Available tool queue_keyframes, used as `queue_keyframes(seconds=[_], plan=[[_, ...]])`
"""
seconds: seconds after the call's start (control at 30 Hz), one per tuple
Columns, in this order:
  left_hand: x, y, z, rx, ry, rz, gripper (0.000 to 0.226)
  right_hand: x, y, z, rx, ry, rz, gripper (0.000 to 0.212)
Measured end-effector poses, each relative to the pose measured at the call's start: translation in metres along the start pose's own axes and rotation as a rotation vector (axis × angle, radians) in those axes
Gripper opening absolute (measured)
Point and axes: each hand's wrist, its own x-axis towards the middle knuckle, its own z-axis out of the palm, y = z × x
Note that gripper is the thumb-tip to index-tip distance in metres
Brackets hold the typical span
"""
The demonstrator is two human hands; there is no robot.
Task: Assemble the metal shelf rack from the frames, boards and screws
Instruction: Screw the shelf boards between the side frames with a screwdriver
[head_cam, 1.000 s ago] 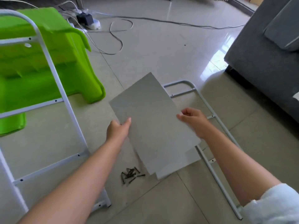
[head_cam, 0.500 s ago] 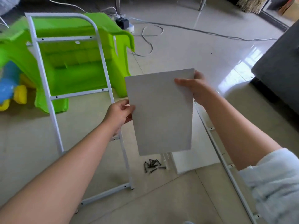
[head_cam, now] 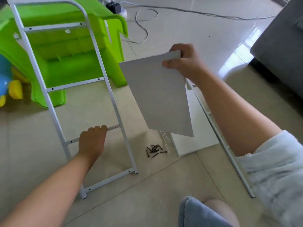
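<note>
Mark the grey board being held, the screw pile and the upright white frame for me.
grey board (head_cam: 157,95): head view, middle of its flat face.
screw pile (head_cam: 154,150): head view, centre of the dark heap on the floor.
upright white frame (head_cam: 75,83): head view, second crossbar from the top.

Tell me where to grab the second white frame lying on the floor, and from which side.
Probably the long outer tube of the floor frame, from above: it lies flat and exposed, while the board held by the right hand hides its upper end.

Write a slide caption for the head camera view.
Left hand grips the upright frame's crossbar; right hand holds a board.
</note>
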Motion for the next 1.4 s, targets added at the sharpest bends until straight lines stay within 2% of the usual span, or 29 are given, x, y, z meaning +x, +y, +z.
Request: queue_keyframes(seconds=[0.1,0.2,0.37,0.43,0.5,0.6,0.7,0.77,0.83,0.93,1.07,1.13,1.2,1.27,1.33,1.4], plan=[[0.006,-0.015,-0.006,-0.121,0.104,0.009,0.025,0.001,-0.011,0.003,-0.280,-0.082,-0.083,0.008],[0.013,-0.030,-0.033,-0.156,0.377,0.143,0.008,0.002,-0.016,0.005,-0.380,-0.080,-0.151,0.018],[0.019,-0.069,-0.087,-0.244,0.683,0.147,0.024,0.011,-0.022,0.010,-0.429,0.013,-0.247,0.016],[0.021,-0.080,-0.102,-0.287,0.718,0.160,0.030,0.014,-0.026,0.015,-0.438,0.014,-0.268,0.015],[0.024,-0.084,-0.117,-0.331,0.747,0.158,0.033,0.017,-0.032,0.023,-0.514,-0.054,-0.302,0.015],[0.028,-0.085,-0.135,-0.390,0.749,0.144,0.029,0.019,-0.040,0.040,-0.554,-0.135,-0.367,0.018],[0.032,-0.089,-0.150,-0.508,0.700,0.123,0.030,0.021,-0.047,0.060,-0.402,-0.171,-0.373,0.018],[0.032,-0.096,-0.161,-0.563,0.601,0.150,0.037,0.024,-0.047,0.072,-0.273,-0.203,-0.304,0.018],[0.031,-0.108,-0.173,-0.557,0.540,0.168,0.042,0.028,-0.048,0.086,-0.145,-0.217,-0.236,0.018],[0.031,-0.123,-0.187,-0.507,0.477,0.150,0.025,0.025,-0.054,0.108,0.025,-0.201,-0.179,0.017],[0.031,-0.127,-0.186,-0.378,0.405,0.127,0.024,0.016,-0.052,0.138,0.203,-0.228,-0.116,0.016],[0.031,-0.127,-0.178,-0.376,0.364,0.130,0.024,0.014,-0.044,0.148,0.247,-0.227,-0.074,0.026],[0.031,-0.124,-0.169,-0.422,0.336,0.146,0.025,0.014,-0.037,0.151,0.261,-0.212,-0.043,0.034],[0.031,-0.121,-0.165,-0.456,0.349,0.154,0.025,0.014,-0.036,0.148,0.193,-0.226,-0.055,0.030],[0.033,-0.119,-0.166,-0.456,0.343,0.165,0.024,0.014,-0.040,0.140,0.043,-0.313,-0.088,0.017],[0.034,-0.118,-0.169,-0.432,0.304,0.180,0.024,0.017,-0.045,0.128,-0.047,-0.421,-0.089,0.017]])
